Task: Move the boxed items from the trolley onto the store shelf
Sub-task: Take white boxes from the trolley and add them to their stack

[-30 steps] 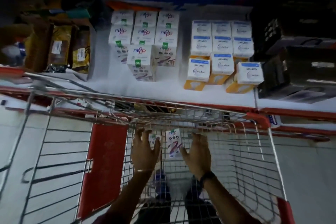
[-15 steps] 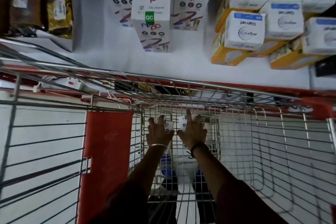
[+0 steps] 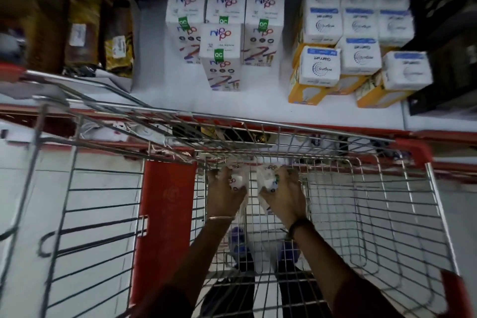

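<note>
Both my hands reach down into the wire trolley [image 3: 374,214]. My left hand [image 3: 224,193] is closed around a white Nippo box [image 3: 238,181], and my right hand [image 3: 284,195] is closed around a second white Nippo box [image 3: 268,179]. Both boxes are largely hidden by my fingers. Beyond the trolley's far rail lies the white store shelf [image 3: 258,100], where several matching Nippo boxes [image 3: 223,57] stand in rows, one set forward of the rest.
White and yellow Wipro boxes [image 3: 320,67] are stacked on the shelf's right. Brown packets [image 3: 82,33] fill the left, a dark crate [image 3: 449,41] the far right. A red panel [image 3: 165,214] sits in the trolley's left part. My feet show through the mesh.
My hands have gone from open beside the two boxes to closed on them, one box in each hand. The view shifted forward, then drew back a little.
</note>
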`<state>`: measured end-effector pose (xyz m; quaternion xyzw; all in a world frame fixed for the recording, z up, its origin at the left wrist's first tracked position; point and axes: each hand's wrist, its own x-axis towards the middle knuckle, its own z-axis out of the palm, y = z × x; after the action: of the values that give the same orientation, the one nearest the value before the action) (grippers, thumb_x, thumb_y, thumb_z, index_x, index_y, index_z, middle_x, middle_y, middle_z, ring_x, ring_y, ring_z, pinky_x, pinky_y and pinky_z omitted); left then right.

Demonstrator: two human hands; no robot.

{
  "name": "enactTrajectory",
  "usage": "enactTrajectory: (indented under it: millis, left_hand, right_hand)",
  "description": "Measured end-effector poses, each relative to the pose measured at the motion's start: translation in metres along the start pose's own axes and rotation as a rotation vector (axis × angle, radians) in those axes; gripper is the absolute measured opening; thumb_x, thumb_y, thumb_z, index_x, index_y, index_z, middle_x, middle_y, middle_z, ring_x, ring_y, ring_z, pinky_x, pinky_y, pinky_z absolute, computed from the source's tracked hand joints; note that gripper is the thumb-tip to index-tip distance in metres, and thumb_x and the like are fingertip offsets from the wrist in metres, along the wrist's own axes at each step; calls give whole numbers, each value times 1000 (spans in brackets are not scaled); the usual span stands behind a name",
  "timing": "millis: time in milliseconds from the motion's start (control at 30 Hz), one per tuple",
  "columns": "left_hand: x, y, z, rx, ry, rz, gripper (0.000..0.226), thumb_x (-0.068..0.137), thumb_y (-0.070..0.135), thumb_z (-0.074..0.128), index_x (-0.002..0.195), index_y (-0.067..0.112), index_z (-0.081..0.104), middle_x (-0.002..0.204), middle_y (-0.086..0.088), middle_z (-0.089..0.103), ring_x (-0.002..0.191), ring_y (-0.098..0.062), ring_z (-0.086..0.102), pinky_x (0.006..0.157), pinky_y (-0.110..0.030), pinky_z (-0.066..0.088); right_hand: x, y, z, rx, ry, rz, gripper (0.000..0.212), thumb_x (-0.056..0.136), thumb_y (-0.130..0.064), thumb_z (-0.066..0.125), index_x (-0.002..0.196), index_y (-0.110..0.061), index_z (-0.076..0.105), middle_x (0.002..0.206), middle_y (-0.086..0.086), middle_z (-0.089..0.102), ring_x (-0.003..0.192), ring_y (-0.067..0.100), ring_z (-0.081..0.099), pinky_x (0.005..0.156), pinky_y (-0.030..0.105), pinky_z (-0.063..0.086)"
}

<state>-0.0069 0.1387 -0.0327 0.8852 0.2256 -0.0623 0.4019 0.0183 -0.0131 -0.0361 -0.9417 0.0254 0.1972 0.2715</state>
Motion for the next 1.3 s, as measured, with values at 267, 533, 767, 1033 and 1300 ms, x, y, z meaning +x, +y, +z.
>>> enactTrajectory:
  millis: [267, 533, 767, 1033, 1300]
  left_hand:
    - [-52, 79, -81, -127, 189, 122, 60, 64, 9, 80, 117, 8, 52, 126, -17, 39, 92, -15, 41, 75, -21, 39]
    - [-77, 144, -158, -237, 406, 276, 53, 66, 17, 82, 109, 11, 53, 117, -5, 38, 88, 7, 39, 74, -3, 37]
    - [-28, 173, -210, -273, 598, 328, 49, 69, 9, 79, 108, 2, 50, 128, -21, 34, 103, -15, 40, 71, 11, 33]
    - [56, 149, -201, -243, 603, 258, 51, 72, 12, 76, 106, -2, 41, 127, -28, 31, 104, -28, 39, 90, -35, 43]
    - [96, 128, -177, -267, 513, 234, 57, 66, 1, 78, 107, -6, 39, 123, -29, 31, 100, -21, 37, 86, -12, 35]
  right_hand:
    - [-58, -49, -91, 89, 245, -135, 49, 75, -35, 74, 114, -18, 50, 128, 10, 47, 86, 22, 63, 54, 23, 47]
    - [-85, -108, -174, 132, 505, -294, 51, 70, -32, 80, 108, -15, 51, 119, 11, 52, 90, 23, 59, 54, 4, 31]
    - [-56, -161, -207, 154, 655, -343, 52, 71, -32, 80, 108, -12, 48, 122, 16, 50, 97, 35, 60, 65, 42, 59]
    - [6, -185, -169, 221, 625, -244, 52, 73, -25, 80, 108, -6, 47, 123, 21, 47, 97, 37, 61, 67, 34, 53]
    - [41, -186, -136, 254, 613, -149, 51, 75, -16, 78, 111, -5, 44, 126, 23, 41, 103, 38, 57, 72, 41, 57]
